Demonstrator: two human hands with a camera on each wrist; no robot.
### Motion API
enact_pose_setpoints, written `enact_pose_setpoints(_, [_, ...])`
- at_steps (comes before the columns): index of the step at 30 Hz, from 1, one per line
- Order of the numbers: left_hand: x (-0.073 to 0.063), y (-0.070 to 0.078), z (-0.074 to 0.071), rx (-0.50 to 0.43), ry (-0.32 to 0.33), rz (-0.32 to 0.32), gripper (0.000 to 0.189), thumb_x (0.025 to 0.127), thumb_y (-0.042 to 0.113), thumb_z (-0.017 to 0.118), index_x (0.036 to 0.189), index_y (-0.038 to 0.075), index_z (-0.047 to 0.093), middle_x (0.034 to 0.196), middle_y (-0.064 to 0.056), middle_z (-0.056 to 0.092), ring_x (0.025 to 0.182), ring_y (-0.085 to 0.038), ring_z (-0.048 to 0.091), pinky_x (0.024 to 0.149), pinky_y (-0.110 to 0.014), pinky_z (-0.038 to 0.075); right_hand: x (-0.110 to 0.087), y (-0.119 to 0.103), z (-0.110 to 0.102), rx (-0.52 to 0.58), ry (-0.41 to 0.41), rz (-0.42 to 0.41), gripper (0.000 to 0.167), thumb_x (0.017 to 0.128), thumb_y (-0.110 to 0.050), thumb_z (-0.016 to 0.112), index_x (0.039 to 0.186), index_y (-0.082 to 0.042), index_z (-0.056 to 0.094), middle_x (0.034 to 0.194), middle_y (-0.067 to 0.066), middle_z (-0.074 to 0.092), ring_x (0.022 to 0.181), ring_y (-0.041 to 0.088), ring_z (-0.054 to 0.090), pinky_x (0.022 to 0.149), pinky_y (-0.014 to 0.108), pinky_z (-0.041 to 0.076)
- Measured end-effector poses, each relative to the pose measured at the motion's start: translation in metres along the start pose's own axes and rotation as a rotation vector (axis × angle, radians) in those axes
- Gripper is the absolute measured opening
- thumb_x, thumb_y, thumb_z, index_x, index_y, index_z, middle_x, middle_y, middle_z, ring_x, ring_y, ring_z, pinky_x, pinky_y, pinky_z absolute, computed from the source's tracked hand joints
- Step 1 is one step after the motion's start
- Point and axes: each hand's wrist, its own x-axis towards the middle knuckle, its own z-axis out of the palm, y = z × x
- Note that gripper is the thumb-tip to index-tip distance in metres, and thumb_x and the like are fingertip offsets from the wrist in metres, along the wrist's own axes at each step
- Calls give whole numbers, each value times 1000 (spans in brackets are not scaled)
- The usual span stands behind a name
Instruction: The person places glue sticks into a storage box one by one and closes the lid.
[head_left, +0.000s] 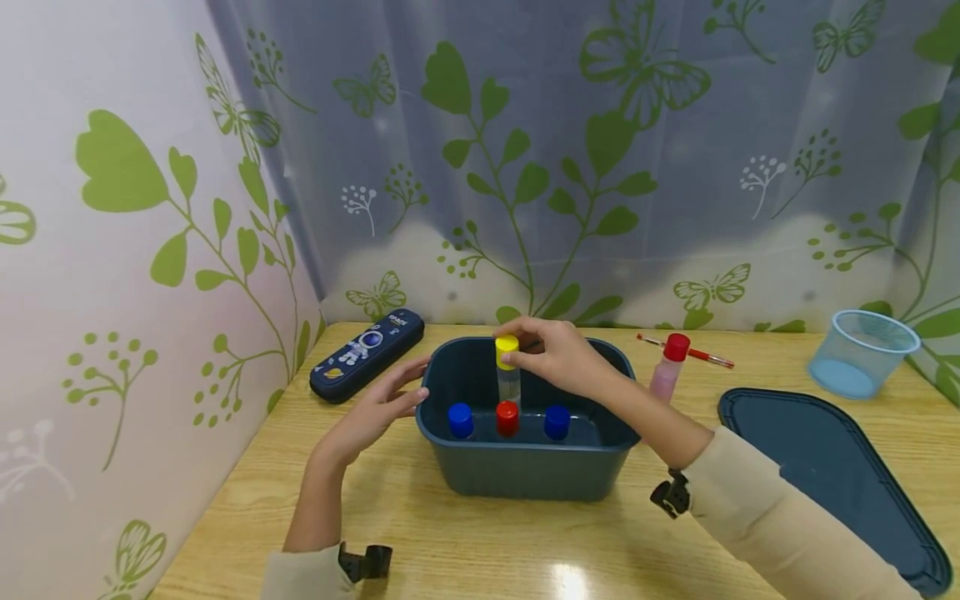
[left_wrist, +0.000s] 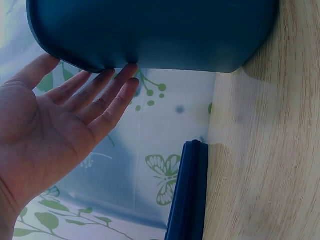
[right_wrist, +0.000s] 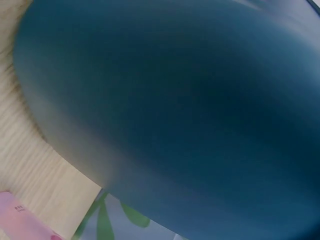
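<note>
My right hand pinches the yellow cap of a slim bottle between thumb and fingers. The cap is a bright, plain yellow cylinder with a flat round top, about as wide as the body under it. That body is clear, looks colourless and lets the dark wall behind show through. The bottle is upright inside a deep dark blue-green bin; its foot is hidden, so I can't tell whether it touches the bottom.

Along the near side of the bin stand three more capped bottles, seen mostly as caps: a blue cap on the left, a red cap in the middle, just in front of my bottle, and another blue cap on the right. All share the same smooth cylindrical shape.

My left hand is open, its fingers loosely extended and the tips touching the bin's left side. The bin has rounded corners, a thick rim and a smooth matte outside, and it sits on the wood-grain table. Just beyond its right end is a pink bottle with a red cap of its own.
</note>
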Motion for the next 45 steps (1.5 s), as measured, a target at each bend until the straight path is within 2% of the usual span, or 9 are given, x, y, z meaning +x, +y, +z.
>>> enact_pose_setpoints(10, [2,-1,1,-3,2,-8,53,97,22,48,144,7,27,145,-17,26,126,-33,34,97,-48,34,0,14,5,-9,-67,28,29,84,-12,68,111,-5,64,97,2,64,86,15,60,74,31,50])
enact_pose_setpoints(14, [3,0,2,-1,-2,-3,54,97,22,48,144,6,26,145,-18,26,127,-34,34,97,-49,34,1,20,7,29,-92,38,29,83,-9,69,111,-3,64,99,3,65,89,16,61,76,31,49])
enact_pose_setpoints(20, [2,0,1,0,-5,-4,53,98,22,48,144,7,26,145,-17,25,127,-34,34,97,-49,34,0,24,10,87,-149,98,31,82,-10,69,112,-3,63,102,3,65,95,17,60,78,32,49])
enact_pose_setpoints(35, [1,-1,0,1,-3,-10,53,97,23,48,144,9,27,145,-16,26,126,-34,34,97,-48,34,0,23,10,73,-186,156,31,82,-11,70,111,-3,63,101,3,65,96,18,60,80,32,48])
enact_pose_setpoints(45, [1,-2,0,1,-1,-12,53,97,23,48,144,9,27,145,-16,26,126,-34,35,97,-48,34,0,24,12,44,-200,146,28,81,-11,71,108,-5,65,100,1,65,94,18,60,81,31,48])
